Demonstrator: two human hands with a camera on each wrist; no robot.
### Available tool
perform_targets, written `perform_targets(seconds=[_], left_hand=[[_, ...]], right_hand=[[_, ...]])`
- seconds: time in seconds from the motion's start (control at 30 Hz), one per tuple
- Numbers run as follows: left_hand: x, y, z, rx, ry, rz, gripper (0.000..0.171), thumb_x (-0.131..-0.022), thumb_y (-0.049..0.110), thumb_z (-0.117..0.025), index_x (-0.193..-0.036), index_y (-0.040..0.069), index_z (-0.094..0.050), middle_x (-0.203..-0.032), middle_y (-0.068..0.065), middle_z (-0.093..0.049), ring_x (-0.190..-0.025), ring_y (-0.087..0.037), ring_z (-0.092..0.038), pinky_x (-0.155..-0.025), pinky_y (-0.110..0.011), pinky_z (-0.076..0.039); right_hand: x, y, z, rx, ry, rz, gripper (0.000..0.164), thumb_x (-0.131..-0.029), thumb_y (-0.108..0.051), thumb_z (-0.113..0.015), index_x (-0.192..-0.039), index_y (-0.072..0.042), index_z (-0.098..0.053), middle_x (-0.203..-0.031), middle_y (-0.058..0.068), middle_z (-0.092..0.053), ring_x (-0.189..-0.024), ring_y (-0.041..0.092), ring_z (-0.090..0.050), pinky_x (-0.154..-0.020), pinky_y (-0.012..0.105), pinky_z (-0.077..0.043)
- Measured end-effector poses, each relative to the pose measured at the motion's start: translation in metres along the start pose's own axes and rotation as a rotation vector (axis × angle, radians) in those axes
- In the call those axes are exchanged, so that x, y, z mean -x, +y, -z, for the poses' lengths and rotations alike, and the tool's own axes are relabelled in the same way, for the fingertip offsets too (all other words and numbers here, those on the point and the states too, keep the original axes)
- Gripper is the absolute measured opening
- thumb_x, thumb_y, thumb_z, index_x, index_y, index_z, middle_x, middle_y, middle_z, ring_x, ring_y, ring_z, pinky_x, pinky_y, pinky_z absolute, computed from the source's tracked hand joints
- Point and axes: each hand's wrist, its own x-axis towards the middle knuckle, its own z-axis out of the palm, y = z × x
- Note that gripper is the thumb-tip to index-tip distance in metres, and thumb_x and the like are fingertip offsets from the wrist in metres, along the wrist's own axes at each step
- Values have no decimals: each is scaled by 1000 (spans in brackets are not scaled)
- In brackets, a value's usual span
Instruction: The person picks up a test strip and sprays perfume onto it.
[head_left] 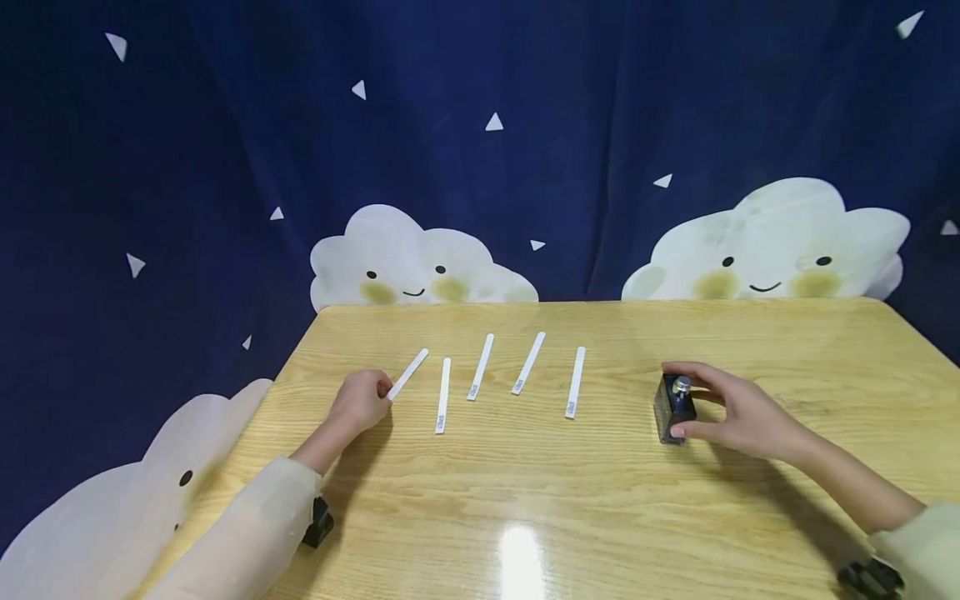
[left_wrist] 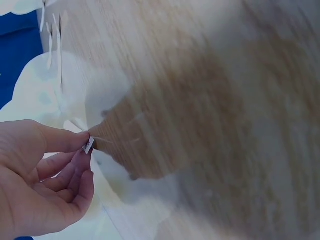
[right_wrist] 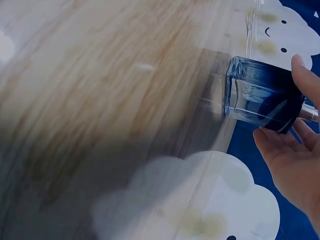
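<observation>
In the head view, taking 12 o'clock as the far edge of the table (head_left: 450,517), the white strip (head_left: 408,372) lies in the left hand's (head_left: 360,400) own grip, its long axis running out from the fingertips between 1 and 2 o'clock. That grip is narrow, a pinch on the near end between thumb and fingers, with a small mark visible there in the left wrist view. The dark glass bottle (head_left: 666,410) is well apart from the strip, toward 4 o'clock, and the right hand is much the nearer to it. The bottle sits at 9 o'clock from that right hand (head_left: 738,421), its long axis about upright and the silver cap (head_left: 682,385) uppermost; whether its base bears fully on the table I cannot tell. The right grip is spread to the bottle's width and holds it, thumb on the 6 o'clock side, fingers on the 12 o'clock side. The right forearm comes in from 4 o'clock, the left from 7. Between the hands lie four other strips (head_left: 443,396), roughly side by side, the closest at 3 o'clock from the left hand.
</observation>
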Motion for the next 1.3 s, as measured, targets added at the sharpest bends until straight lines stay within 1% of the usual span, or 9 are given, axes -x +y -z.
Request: perform_targets(seconds=[0.13, 0.2, 0.3, 0.43, 0.73, 0.83, 0.97, 1.17, 1.3], left_hand=[[1, -1, 3, -4, -25, 34, 12, -84, 5, -66, -95, 0, -68, -85, -11, -66, -74, -20, -57, -64, -31, -48], [1, -1, 4, -10, -28, 39, 13, -85, 8, -66, -95, 1, -69, -87, -11, -67, -76, -21, -59, -66, -32, -49], [1, -1, 4, -15, -29, 38, 14, -86, 10, -66, -96, 1, -68, -90, -14, -69, -79, -23, -61, -68, -35, -51], [2, 0, 4, -18, -20, 45, 13, -86, 11, -67, -93, 1, -68, -90, -15, -69, -79, -24, -62, -69, -36, -52], [1, 1, 1, -28, -8, 56, 10, -85, 11, -68, -88, 2, -67, -81, -10, -69, -69, -18, -58, -60, -28, -46], [1, 2, 2, -30, -7, 58, 10, -86, 11, -68, -88, 2, -68, -82, -10, -68, -70, -18, -57, -60, -28, -46], [1, 3, 2, -17, -7, 68, 9, -86, 12, -68, -87, 3, -67, -81, -9, -67, -69, -18, -56, -58, -26, -44], [2, 3, 2, 119, 0, 88, 10, -84, 12, -68, -80, 2, -66, -71, -7, -65, -64, -16, -55, -55, -22, -41], [2, 2, 4, 218, 15, 119, 13, -85, 13, -68, -82, 1, -67, -75, -9, -66, -66, -16, -56, -55, -21, -42]], right_hand=[[-2, 1, 0, 11, -13, -23, 70, -72, -15, -84, -133, -5, -52, -131, -3, -58, -112, -22, -45, -93, 1, -42], [-3, 2, 0, 2, -25, -42, 70, -72, -15, -83, -134, -4, -52, -129, 10, -60, -110, -22, -46, -92, 0, -42], [-3, 4, 0, -22, -39, -73, 70, -73, -15, -83, -134, -3, -51, -127, 18, -60, -107, -21, -48, -91, 1, -42], [-3, 6, -2, -66, -57, -123, 71, -75, -17, -82, -136, -3, -49, -129, 19, -58, -107, -21, -47, -91, 2, -43], [-6, 7, -3, -139, -124, -249, 73, -77, -23, -80, -139, -6, -45, -131, 16, -55, -108, -22, -44, -89, 5, -43], [-6, 8, -3, -166, -146, -301, 74, -78, -24, -80, -140, -7, -43, -133, 17, -54, -108, -24, -41, -90, 4, -41], [-6, 11, -4, -218, -155, -330, 70, -79, -21, -79, -138, -4, -43, -129, 20, -57, -106, -23, -44, -89, 3, -41], [-1, 10, -9, -253, -153, -334, 65, -82, -20, -76, -136, -4, -44, -121, 15, -61, -103, -14, -53, -88, 3, -42], [1, 7, -11, -270, -150, -294, 61, -86, -17, -72, -137, -2, -41, -117, 10, -61, -103, -11, -55, -88, 5, -44]])
